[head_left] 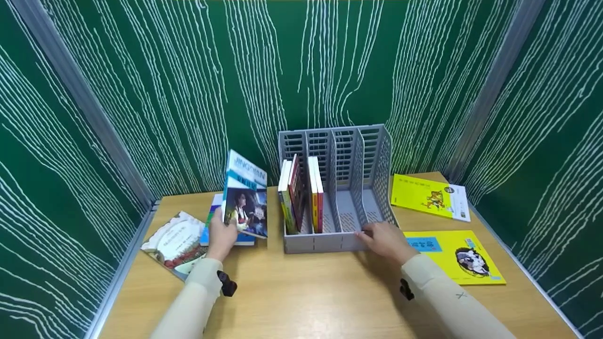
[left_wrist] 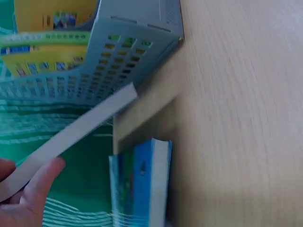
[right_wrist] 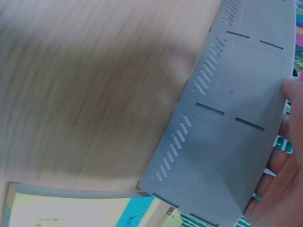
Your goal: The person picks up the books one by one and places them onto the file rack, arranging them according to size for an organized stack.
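My left hand (head_left: 222,235) grips a book (head_left: 246,202) with a white and blue cover and a dark photo, raised and tilted left of the grey file rack (head_left: 313,244). In the left wrist view, the thumb of the left hand (left_wrist: 31,203) presses on the held book's pale edge (left_wrist: 75,130). A blue book (head_left: 245,239) lies beneath it on the table. My right hand (head_left: 387,241) holds the rack's front lip near its right end; in the right wrist view its thumb lies on the front wall (right_wrist: 227,142). Several books (head_left: 314,195) stand in the two left compartments.
Left of the blue book lies a book with a pale, flowered cover (head_left: 176,240). To the right of the rack, a yellow-and-white book (head_left: 419,195) lies behind a yellow book (head_left: 452,268). Green walls with white streaks (head_left: 330,61) surround the wooden table (head_left: 301,296).
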A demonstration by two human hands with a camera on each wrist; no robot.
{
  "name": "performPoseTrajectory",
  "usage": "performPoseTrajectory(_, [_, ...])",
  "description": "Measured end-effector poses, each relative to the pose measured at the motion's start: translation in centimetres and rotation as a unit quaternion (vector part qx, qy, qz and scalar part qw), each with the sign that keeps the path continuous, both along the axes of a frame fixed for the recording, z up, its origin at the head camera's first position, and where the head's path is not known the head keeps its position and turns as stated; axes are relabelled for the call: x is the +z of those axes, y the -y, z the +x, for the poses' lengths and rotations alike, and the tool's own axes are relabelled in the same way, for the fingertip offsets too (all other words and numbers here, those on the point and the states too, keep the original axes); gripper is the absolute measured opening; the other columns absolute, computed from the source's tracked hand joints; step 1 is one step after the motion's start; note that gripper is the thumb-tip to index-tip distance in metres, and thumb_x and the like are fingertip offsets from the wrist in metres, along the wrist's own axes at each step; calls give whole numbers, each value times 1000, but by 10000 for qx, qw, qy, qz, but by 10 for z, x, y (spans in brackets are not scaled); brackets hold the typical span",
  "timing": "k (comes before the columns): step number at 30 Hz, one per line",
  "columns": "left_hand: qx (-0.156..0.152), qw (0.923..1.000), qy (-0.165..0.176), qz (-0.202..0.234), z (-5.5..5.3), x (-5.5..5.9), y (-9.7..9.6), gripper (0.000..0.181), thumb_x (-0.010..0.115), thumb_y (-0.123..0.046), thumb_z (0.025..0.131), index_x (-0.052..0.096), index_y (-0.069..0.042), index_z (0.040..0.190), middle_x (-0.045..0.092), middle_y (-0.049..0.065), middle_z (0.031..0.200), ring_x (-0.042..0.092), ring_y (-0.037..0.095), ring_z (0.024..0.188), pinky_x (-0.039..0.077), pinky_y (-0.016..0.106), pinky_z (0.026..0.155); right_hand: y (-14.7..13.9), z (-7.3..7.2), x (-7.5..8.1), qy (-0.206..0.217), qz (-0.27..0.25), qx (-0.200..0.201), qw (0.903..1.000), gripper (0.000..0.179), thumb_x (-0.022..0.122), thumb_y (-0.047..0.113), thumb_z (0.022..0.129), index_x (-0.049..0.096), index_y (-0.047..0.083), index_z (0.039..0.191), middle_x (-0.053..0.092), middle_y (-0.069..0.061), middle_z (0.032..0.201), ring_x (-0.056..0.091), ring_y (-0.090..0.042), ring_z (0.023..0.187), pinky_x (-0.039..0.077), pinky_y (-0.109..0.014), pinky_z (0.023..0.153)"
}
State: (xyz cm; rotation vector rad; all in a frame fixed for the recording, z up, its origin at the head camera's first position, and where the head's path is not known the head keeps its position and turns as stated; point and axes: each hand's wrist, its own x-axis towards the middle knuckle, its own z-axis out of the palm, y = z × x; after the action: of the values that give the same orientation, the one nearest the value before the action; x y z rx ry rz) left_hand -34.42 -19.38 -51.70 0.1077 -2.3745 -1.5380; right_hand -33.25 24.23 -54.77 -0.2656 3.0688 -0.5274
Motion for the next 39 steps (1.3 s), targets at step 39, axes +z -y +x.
performPoseTrajectory(39, [-109, 7302, -5667, -3815, 31, 58, -46, 45, 64, 11, 82, 67, 6, 127, 79, 24, 122, 82, 39, 101, 68, 44, 76, 93, 50, 132, -218, -5203, 1126, 8462, 84, 79, 7, 98, 31, -1, 166, 54, -28, 159, 63, -43, 138, 58, -35, 111])
